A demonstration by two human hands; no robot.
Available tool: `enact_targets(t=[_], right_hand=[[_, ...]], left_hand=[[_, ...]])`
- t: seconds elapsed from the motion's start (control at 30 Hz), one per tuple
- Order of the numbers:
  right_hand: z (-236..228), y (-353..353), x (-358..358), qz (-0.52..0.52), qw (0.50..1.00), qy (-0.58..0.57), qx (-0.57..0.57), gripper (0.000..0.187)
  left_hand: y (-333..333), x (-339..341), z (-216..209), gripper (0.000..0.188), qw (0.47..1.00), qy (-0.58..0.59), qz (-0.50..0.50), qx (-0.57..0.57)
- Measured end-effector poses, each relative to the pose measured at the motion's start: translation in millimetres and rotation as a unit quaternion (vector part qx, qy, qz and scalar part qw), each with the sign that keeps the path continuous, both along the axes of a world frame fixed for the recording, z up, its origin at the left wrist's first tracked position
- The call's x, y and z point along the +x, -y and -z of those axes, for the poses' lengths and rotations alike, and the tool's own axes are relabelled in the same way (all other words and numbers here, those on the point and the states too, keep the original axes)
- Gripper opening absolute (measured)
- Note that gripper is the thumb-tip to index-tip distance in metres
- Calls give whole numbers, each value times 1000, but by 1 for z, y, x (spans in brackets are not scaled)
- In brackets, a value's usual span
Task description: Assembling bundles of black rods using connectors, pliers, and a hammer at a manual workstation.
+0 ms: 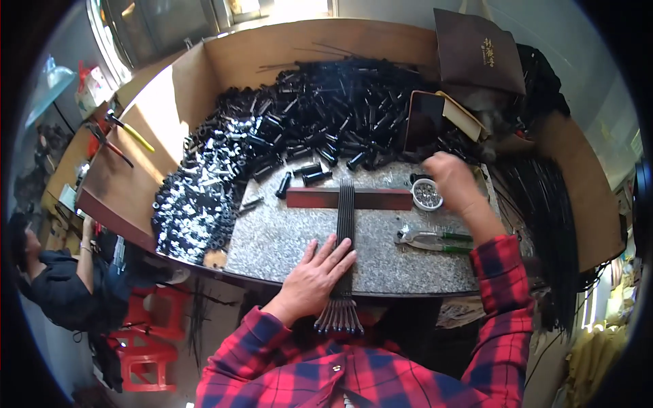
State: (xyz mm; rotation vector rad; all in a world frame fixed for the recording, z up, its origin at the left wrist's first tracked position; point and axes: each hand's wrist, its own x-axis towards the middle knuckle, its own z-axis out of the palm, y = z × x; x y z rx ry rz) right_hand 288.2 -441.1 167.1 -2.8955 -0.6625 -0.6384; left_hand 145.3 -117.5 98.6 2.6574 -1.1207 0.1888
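Note:
My left hand [320, 272] lies with its fingers stretched flat over a row of thin black cables [346, 224] placed side by side. Their far tips rest across a dark red bar [309, 198], and their near ends fan out over the table edge with small metal tips. To the right, my right hand [450, 178] is raised beside a round white cup [427, 195] of small metal pieces, its fingers curled together; what they hold, if anything, is too small to make out. Green-handled pliers [435, 241] lie on the speckled grey slab [272, 248] below that hand.
Black tube-shaped parts [326, 115] heap up at the back, with small shiny black pieces [201, 183] at left. A phone [424, 119] leans behind my right hand. Long black cables [544, 211] hang at right. Wooden walls [320, 37] enclose the bench. Another person [64, 289] sits at far left.

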Motion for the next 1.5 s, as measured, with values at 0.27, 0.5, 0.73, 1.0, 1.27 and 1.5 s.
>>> enact_targets(t=[0.27,0.5,0.73,1.0,1.27,1.5], right_hand=[[43,-75,1,-142,988,-58,-19,31],[50,-79,7,-115,992,-39,-37,12],[48,-80,7,-109,992,-53,-40,11],[45,-78,7,-104,991,-60,-52,11],[42,-82,7,-114,990,-65,-48,11],[39,-87,8,-112,990,-69,-47,13]], left_hand=[[2,-2,4,68,998,51,-6,30],[0,-3,6,80,999,48,-5,23],[0,-3,7,83,998,57,-7,22],[1,-1,6,87,999,47,-3,27],[1,-2,6,83,999,46,-5,21],[0,-2,6,81,999,45,-7,27]])
